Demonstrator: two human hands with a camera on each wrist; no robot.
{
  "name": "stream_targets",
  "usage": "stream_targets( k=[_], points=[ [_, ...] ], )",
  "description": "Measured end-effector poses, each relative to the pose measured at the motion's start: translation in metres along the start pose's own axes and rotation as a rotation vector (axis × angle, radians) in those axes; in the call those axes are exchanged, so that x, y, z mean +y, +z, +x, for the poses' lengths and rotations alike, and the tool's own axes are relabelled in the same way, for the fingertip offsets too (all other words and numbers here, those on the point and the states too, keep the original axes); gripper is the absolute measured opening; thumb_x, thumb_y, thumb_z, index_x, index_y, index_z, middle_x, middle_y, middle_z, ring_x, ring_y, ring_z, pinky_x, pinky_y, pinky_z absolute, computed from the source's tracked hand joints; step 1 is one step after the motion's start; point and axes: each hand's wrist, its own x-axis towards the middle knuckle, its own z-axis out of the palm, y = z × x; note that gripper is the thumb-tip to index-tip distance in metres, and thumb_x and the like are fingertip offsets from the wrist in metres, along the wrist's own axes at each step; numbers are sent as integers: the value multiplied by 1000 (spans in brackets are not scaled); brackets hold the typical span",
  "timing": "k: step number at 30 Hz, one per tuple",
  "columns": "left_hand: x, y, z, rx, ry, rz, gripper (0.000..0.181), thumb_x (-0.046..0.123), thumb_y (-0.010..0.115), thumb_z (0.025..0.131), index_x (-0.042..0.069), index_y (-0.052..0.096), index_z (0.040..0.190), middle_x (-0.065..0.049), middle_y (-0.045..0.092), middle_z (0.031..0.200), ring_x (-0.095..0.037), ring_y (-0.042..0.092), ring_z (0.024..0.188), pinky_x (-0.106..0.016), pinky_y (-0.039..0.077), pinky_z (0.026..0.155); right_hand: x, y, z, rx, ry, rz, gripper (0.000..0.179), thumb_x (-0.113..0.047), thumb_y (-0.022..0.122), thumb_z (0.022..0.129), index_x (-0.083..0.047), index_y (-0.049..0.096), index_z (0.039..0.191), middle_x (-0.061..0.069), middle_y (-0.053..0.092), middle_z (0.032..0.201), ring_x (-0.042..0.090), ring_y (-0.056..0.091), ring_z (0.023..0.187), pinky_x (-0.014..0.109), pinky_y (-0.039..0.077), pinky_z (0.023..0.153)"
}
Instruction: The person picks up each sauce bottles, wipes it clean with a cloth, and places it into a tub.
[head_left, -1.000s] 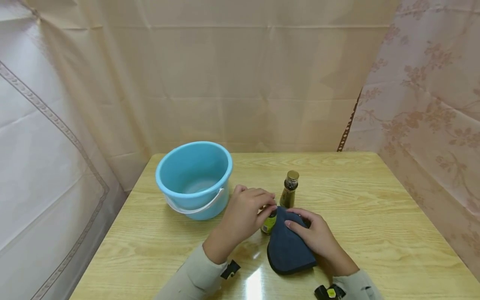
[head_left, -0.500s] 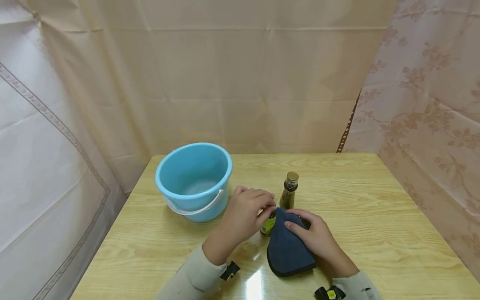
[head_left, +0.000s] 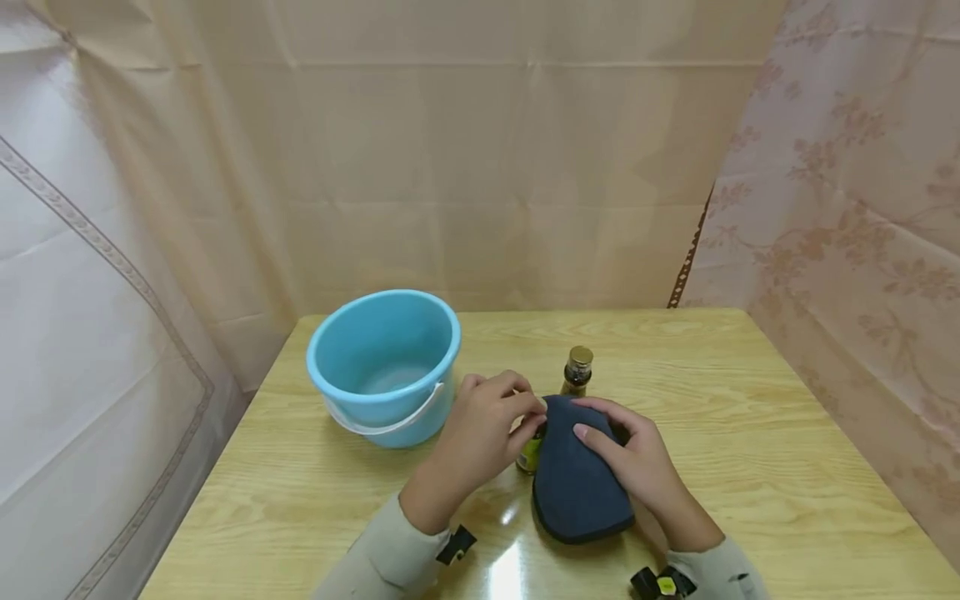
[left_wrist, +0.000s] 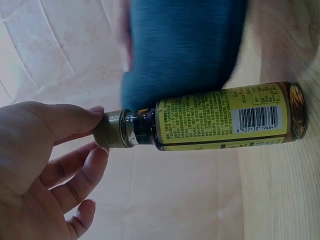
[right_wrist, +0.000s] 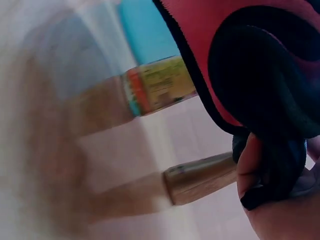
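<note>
My left hand pinches the gold cap of a small glass bottle with a yellow barcode label, which stands upright on the table. My right hand grips a dark blue padded fabric piece edged in black, its thumb on top. In the right wrist view the piece's inner side is reddish, with black straps or loops; its exact kind cannot be told. The piece is right beside the held bottle and overlaps it in the head view. Behind it stands a second gold-capped bottle, its lower part hidden.
A light blue bucket with a white handle stands on the left of the wooden table. Beige cloth hangs behind the far edge, and patterned cloth hangs at the right.
My right hand has lifted and tilted the blue piece, so it now covers more of the second bottle. My left hand stays on the cap. The head view has shifted slightly.
</note>
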Motion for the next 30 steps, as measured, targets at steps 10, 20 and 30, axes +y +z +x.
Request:
stream_targets(
  k=[10, 20, 30],
  points=[
    [1, -3, -1, -5, -7, 8, 4, 29, 83, 90, 28, 81, 93, 9, 69, 100, -7, 66, 85, -36, 43, 79, -18, -1, 5, 15, -51, -17, 35, -26, 71, 100, -23, 68, 135, 12, 70, 117, 21, 73, 99, 38, 63, 76],
    [1, 0, -1, -14, -15, 9, 4, 30, 82, 91, 27, 81, 93, 8, 69, 100, -7, 65, 83, -34, 43, 78, 5, 6, 2, 18, 1, 57, 37, -23, 71, 100, -17, 67, 136, 11, 70, 120, 21, 72, 103, 38, 62, 80],
    [2, 0, -1, -22, -18, 18, 5, 32, 82, 90, 28, 80, 93, 9, 69, 101, -7, 65, 82, -34, 43, 77, 17, 6, 1, 5, 82, 69, 39, -26, 73, 98, -18, 67, 136, 12, 69, 123, 22, 73, 103, 38, 62, 80]
  ],
)
